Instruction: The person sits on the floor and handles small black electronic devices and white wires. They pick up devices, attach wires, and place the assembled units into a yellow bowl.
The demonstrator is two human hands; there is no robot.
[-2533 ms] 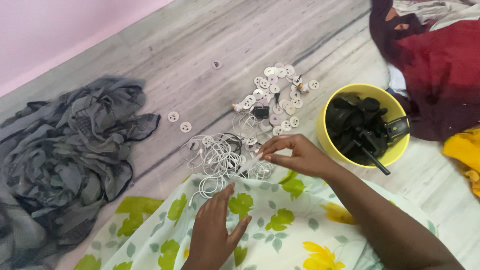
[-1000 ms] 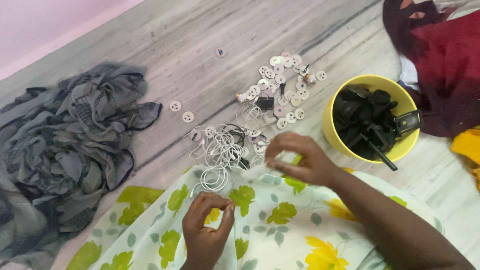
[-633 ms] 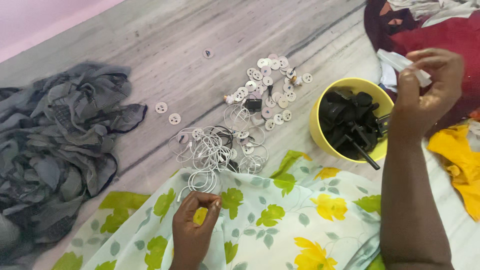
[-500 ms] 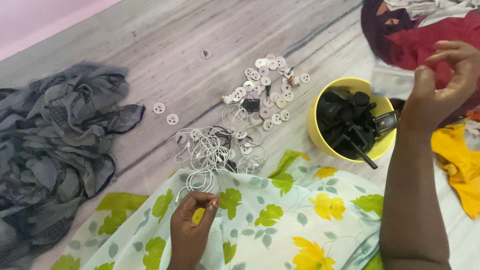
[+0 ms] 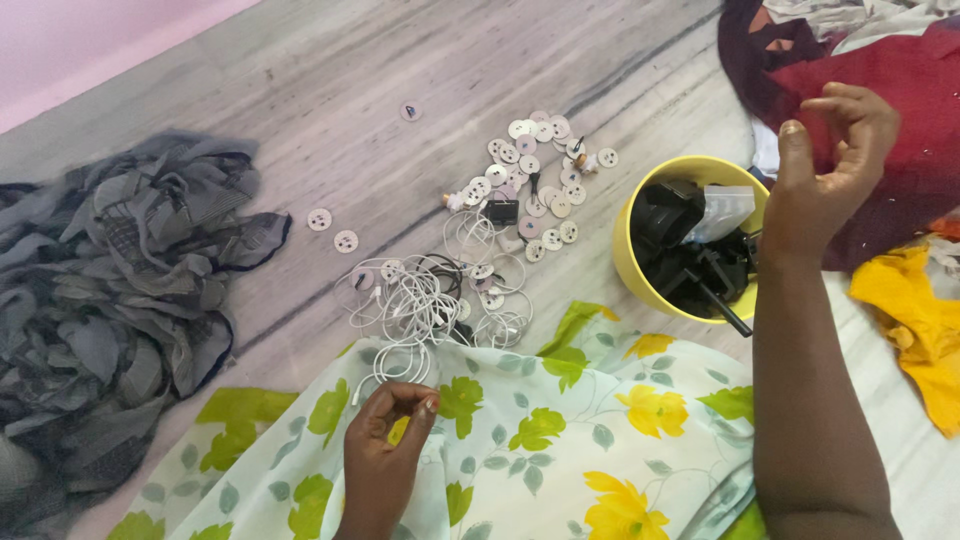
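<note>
Floral cloth [image 5: 560, 450] pinched in left hand [image 5: 385, 455]; right hand [image 5: 825, 170] loosely curled, empty, above yellow bowl [image 5: 640, 275]

A yellow bowl [image 5: 640, 275] filled with black parts [image 5: 680, 250] is seen; white cloth [image 5: 560, 450] is printed with green leaves and yellow flowers.
</note>
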